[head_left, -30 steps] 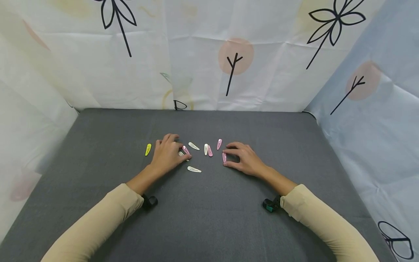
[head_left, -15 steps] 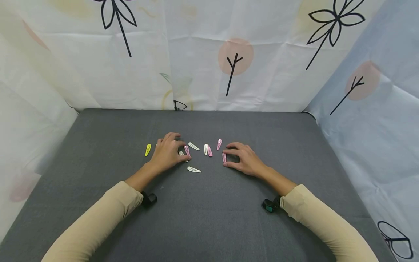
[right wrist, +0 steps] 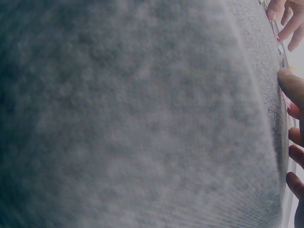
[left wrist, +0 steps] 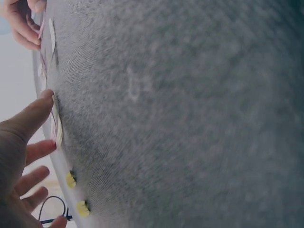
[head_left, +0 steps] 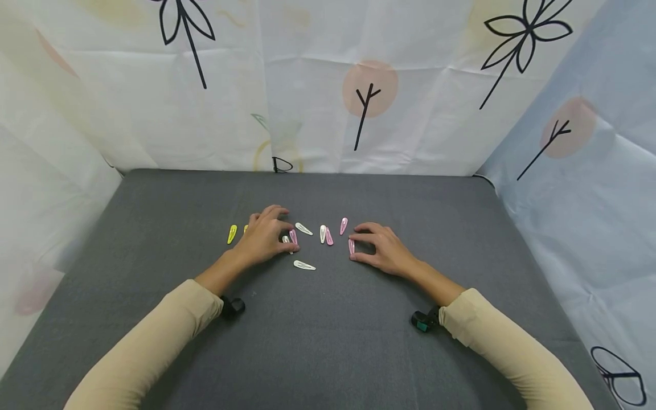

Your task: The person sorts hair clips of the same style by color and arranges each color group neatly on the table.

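Small snap hair clips lie on the grey table. My left hand (head_left: pixel 260 234) has thumb and index finger at the two ends of a pink hair clip (head_left: pixel 294 236); a white clip (head_left: pixel 286 240) lies close beside it, partly behind the thumb. In the left wrist view those clips (left wrist: pixel 58 124) show edge-on between thumb and index finger. My right hand (head_left: pixel 383 248) holds another pink clip (head_left: pixel 351 246) by its ends between thumb and index finger, its other fingers loosely bent. Between the hands are a white clip (head_left: pixel 323 234) and a pink clip (head_left: pixel 329 236), side by side.
One more pink clip (head_left: pixel 343 226) lies behind these. White clips lie farther back (head_left: pixel 303 228) and nearer the front (head_left: pixel 304 265). Left of the left hand is a yellow clip (head_left: pixel 232 234); another yellow clip (head_left: pixel 246 228) is partly hidden by that hand. Patterned cloth (head_left: pixel 307 85) encloses the grey table (head_left: pixel 328 341).
My left hand has shifted slightly forward and right, turning its pink clip more upright and uncovering part of a second yellow clip. The right hand has stayed in place.
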`<state>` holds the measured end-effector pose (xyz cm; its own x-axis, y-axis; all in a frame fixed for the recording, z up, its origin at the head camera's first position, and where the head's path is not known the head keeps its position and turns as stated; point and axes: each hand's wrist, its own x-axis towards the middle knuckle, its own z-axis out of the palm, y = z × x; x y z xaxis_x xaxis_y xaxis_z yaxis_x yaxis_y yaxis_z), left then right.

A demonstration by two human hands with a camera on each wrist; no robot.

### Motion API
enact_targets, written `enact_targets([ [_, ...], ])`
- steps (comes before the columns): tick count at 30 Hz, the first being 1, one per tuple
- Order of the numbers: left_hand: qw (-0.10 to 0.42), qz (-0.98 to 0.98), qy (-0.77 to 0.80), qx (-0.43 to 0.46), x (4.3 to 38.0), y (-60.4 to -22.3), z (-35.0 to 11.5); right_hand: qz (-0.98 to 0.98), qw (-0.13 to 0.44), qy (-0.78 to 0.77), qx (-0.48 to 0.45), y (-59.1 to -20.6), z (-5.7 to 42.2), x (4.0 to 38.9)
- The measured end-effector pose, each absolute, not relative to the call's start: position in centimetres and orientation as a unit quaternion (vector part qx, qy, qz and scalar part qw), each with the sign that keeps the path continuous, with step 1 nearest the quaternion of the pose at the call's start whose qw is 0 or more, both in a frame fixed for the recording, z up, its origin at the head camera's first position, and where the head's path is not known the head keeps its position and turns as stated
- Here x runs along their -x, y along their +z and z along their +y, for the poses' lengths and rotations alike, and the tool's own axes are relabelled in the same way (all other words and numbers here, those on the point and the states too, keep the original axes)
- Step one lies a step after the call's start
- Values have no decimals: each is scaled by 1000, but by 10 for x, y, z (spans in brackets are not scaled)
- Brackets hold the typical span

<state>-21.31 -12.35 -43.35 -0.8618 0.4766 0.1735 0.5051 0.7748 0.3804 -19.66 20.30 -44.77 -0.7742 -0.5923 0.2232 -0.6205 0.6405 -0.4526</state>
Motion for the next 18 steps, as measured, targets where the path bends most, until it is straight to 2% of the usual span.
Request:
enact_targets([
  [10, 61, -916, -211, 334, 200, -418, -158, -905, 22, 262, -335, -448, 201, 196],
  [18, 42, -922, -209, 324, 187, -415, -200, -903, 27, 263, -338, -448, 202, 196],
])
